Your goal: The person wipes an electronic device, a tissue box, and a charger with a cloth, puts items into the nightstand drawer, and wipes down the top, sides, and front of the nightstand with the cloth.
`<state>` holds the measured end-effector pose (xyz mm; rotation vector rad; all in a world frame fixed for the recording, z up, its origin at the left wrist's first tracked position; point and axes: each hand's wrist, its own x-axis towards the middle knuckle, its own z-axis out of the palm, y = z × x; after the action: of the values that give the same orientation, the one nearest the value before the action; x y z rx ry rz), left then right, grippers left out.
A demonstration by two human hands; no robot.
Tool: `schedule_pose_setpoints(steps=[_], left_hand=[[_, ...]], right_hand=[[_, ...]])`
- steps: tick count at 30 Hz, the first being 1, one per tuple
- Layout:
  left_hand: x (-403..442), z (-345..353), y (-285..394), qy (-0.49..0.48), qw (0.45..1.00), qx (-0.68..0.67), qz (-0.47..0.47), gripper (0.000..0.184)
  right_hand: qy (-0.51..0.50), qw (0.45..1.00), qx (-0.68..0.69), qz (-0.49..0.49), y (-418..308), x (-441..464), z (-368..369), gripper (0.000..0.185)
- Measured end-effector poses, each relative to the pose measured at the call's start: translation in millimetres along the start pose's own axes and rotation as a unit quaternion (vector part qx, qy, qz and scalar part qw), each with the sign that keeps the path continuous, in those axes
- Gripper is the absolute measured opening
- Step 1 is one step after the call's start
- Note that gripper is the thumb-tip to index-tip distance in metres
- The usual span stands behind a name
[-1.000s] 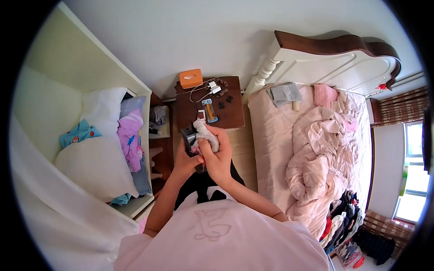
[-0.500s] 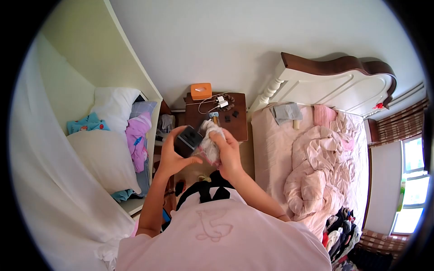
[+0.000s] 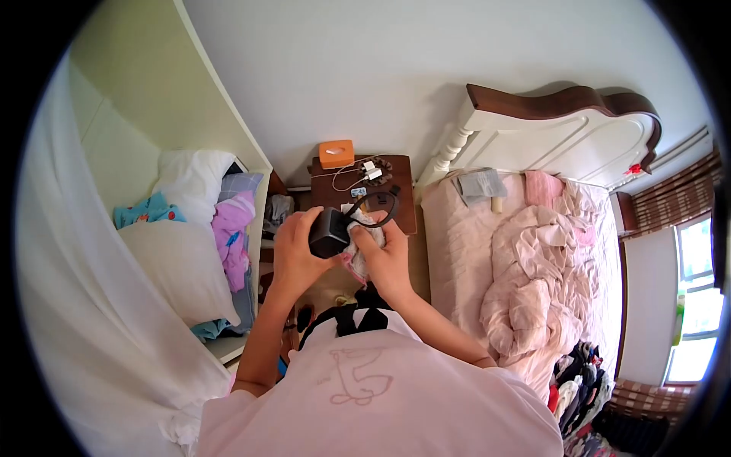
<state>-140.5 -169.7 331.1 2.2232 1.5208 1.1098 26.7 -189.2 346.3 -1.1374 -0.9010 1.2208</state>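
My left hand (image 3: 291, 255) is wrapped around a small black box-shaped device (image 3: 327, 236), held up in front of my chest. A black looped strap or cable (image 3: 395, 204) comes off the device's right side and arches over toward my other hand. In my right hand (image 3: 391, 263) is a crumpled whitish cloth (image 3: 355, 263) with pink at its lower edge, bunched against the side of the device. What kind of device it is cannot be made out.
Beyond my hands stands a brown nightstand (image 3: 403, 171) with an orange tissue box (image 3: 336, 154) and white chargers (image 3: 371, 172). A bed (image 3: 449, 259) with a rumpled pink quilt (image 3: 525, 282) is on the right. Pillows (image 3: 179, 263) and clothes fill an open cabinet on the left.
The black device has been turned, so another face shows, and its looped strap or cable now stands out on the right. Less of the cloth is visible.
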Motion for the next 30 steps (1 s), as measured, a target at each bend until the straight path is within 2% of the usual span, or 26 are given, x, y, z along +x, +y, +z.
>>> schedule_pose_setpoints(steps=[1,4,6,7,8,11,13,15,17,20,24,26,27,30], left_hand=[[-1,2,0,0.002,1.0,0.015,0.015,0.086],[-5,-2,3,-0.018,0.999,-0.005,0.036,0.084],[-8,-9,10,-0.081,0.984,-0.156,-0.028,0.085],[-8,-12,12,-0.109,0.965,-0.229,-0.06,0.086],[-6,-14,11,-0.134,0.962,-0.231,-0.056,0.088],[-4,-17,5,-0.197,0.947,-0.252,-0.034,0.093],[-3,-15,1,-0.208,0.936,-0.285,0.003,0.096],[-2,-17,0,-0.245,0.91,-0.336,-0.006,0.097],[-7,-17,-4,-0.282,0.886,-0.367,-0.038,0.097],[-5,-16,-7,-0.32,0.869,-0.376,-0.034,0.094],[-7,-14,-4,-0.256,0.874,-0.41,-0.055,0.082],[-13,-11,-7,-0.197,0.881,-0.423,-0.08,0.083],[-7,-19,-6,-0.269,0.866,-0.4,-0.136,0.086],[-2,-16,-6,-0.202,0.893,-0.384,-0.12,0.088]], right_hand=[[0.004,1.0,0.024,-0.008,0,2,1,0.02],[-0.002,0.999,-0.033,0.007,16,22,-16,0.015],[-0.025,0.994,0.081,0.062,15,38,-30,0.013],[-0.06,0.99,0.113,0.064,4,43,-35,0.016],[-0.096,0.982,0.144,0.07,-10,45,-38,0.019],[-0.292,0.953,0.081,0.013,-32,56,-41,0.024],[-0.379,0.923,0.056,0.04,-35,57,-33,0.027],[-0.441,0.895,0.043,0.049,-35,61,-30,0.028],[-0.458,0.887,0.017,0.058,-32,65,-29,0.027],[-0.48,0.874,-0.041,0.058,-36,70,-25,0.026],[-0.506,0.854,-0.117,0.037,-53,75,-16,0.024],[-0.45,0.889,-0.084,0.022,-46,70,-10,0.02],[-0.422,0.904,-0.069,0.014,-44,69,-8,0.018],[-0.336,0.924,-0.138,-0.118,-42,72,-16,0.02]])
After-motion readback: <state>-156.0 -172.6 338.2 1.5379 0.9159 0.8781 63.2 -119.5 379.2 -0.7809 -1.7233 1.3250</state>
